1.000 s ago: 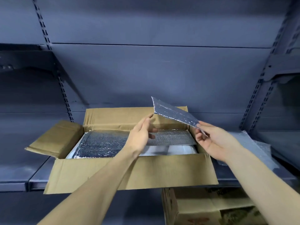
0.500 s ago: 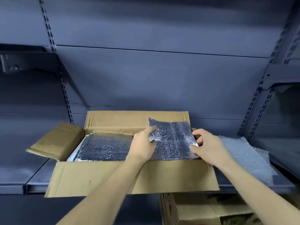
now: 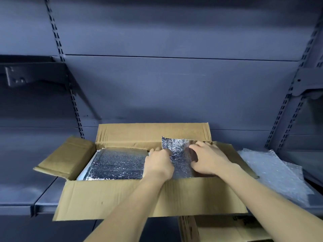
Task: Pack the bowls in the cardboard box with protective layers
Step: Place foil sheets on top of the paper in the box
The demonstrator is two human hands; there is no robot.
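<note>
I am watching the fingers (image 3: 162, 150) of the left hand (image 3: 158, 163) curling over the left edge of a crinkled foil sheet (image 3: 180, 154) and gripping it, the back of the hand turned up toward the camera. The right hand (image 3: 208, 158) is arching over the right part of the same sheet, its fingertips (image 3: 193, 146) bent and touching the foil, with the thumb low against it. I cannot tell whether this hand is pinching the sheet or only pressing on it. The foil sheet is sitting in the right half of the cardboard box (image 3: 139, 199), with its far edge riding up against the box's rear flap and its near part sloping down inside. Just beside it, a second foil layer (image 3: 115, 165) is lying flat across the left half of the box, with a strip of something white (image 3: 86, 170) showing under its left edge. No bowl is showing, so I cannot tell where the bowls are lying. The box is standing open on a dark metal shelf (image 3: 26, 194), with its four flaps folded outward. A crumpled piece of bubble wrap (image 3: 272, 173) is lying on the shelf to the right of the box, and another cardboard carton (image 3: 227, 229) is sitting below, partly hidden by the right forearm.
</note>
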